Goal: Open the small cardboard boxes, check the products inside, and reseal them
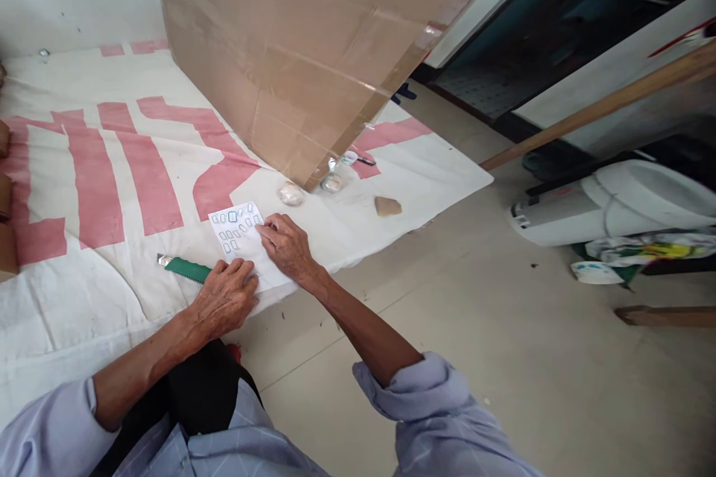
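Kneeling at the edge of a white sheet [83,298] printed with red shapes, we press a small paper [238,231] flat with both hands. Nearest to us, at 6 o'clock, our rolled-up sleeves [414,395] frame the view. The left hand [224,298] lies palm down on the paper's near corner, fingers curled loosely, gripping nothing that we can see. The right hand [288,246], at about 3 o'clock from the paper, rests its fingertips on the paper's right edge, fingers bent, wrist low, forearm running back toward 5 o'clock; it too holds nothing.

Paper status: it lies flat on the sheet and bears rows of small blue outlined shapes. No cuts or tears show; we judge the work on it barely begun. A green-handled cutter [184,268] lies untouched at 9 o'clock from the left hand, just beside it.

Farther off, at 12 to 1 o'clock, two pale lumps [291,194] and a tan fragment [387,206] sit near the foot of a big taped carton [313,37]. A white appliance [609,201] lies on the floor at 3 o'clock, well apart.
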Available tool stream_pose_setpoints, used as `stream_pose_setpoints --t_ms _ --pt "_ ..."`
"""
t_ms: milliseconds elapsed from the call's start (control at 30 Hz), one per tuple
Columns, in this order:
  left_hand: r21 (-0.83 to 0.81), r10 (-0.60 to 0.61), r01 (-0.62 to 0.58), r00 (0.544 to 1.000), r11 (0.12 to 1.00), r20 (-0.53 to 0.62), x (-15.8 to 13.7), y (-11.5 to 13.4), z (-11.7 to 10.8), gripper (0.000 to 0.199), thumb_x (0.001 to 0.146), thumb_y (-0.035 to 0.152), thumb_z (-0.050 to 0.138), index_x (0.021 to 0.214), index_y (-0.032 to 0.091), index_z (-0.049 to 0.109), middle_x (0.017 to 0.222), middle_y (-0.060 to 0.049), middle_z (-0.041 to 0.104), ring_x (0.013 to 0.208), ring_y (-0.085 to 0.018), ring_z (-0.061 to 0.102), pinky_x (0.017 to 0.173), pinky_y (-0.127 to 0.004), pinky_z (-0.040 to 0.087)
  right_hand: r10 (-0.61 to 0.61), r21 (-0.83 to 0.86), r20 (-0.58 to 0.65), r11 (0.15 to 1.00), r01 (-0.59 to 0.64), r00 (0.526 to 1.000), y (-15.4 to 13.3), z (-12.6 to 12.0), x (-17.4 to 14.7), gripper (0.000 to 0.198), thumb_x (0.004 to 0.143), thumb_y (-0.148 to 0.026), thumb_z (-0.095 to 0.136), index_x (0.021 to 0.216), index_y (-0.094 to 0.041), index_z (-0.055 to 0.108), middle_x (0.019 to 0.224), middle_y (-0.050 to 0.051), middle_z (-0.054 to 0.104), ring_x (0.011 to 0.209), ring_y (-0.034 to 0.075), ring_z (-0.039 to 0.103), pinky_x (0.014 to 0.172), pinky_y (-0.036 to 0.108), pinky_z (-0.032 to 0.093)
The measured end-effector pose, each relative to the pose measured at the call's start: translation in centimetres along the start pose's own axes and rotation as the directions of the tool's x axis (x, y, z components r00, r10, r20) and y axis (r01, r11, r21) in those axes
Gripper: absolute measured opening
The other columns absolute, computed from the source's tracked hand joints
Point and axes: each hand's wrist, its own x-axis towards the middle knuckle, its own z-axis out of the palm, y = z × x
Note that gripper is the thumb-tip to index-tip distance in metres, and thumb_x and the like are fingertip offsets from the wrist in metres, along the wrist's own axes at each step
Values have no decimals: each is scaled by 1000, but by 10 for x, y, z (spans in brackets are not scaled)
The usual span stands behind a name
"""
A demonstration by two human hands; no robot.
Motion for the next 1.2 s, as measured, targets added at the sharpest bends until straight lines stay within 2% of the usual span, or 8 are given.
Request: stream_pose_setpoints --t_ms 167,267,500,700,933,1033,1200 --pt "30 4 -4 1000 1000 22 0 0 -1 12 110 27 63 111 17 70 121 -15 68 112 -33 61 86 -47 45 46 25 -63 999 -44 997 2 5 -3 31 108 -17 53 108 -26 82 109 10 78 104 27 66 89 37 56" --pt "36 -1 -1 999 999 33 0 -1 -1 13 111 27 61 111 17 70 121 -15 68 111 -32 61 86 -46 45 63 27 -55 998 -62 997 4 4 2 33 108 -18 52 121 -24 82 111 11 79 107 27 69 91 37 56" --pt "48 4 -6 999 999 39 1 1 -1 16 112 28 60 112 16 71 121 -15 68 112 -32 62 86 -46 45 102 -15 162 995 -101 981 0 -8 30 42 112 -24 52 148 -24 74 117 11 79 104 26 73 80 34 51" --pt "53 16 -17 1000 998 23 0 0 -1 15 112 26 59 111 16 71 119 -15 68 111 -32 62 87 -47 45 170 -73 258 985 -156 951 -11 -16 40 40 114 -26 50 144 -25 76 120 12 80 104 27 74 80 35 50" --pt "59 11 -12 1000 998 18 0 1 1 17 112 26 58 109 16 71 119 -15 69 111 -32 63 87 -48 46 241 -40 355 969 -243 903 -11 -24 51 42 115 -25 44 141 -27 77 135 10 80 123 26 73 98 35 53" --pt "44 5 -6 1000 999 12 0 1 2 15 111 27 61 108 16 71 122 -15 70 112 -32 64 88 -49 47 232 38 324 965 -258 917 -6 -19 55 41 113 -22 45 138 -27 78 140 7 81 129 25 72 106 35 53" --pt "35 9 -9 1000 999 8 -1 1 1 14 111 27 60 107 18 70 121 -15 70 112 -32 64 89 -48 48 220 71 255 967 -245 941 -2 -9 51 40 111 -22 47 136 -28 77 136 6 82 127 26 73 106 36 55"
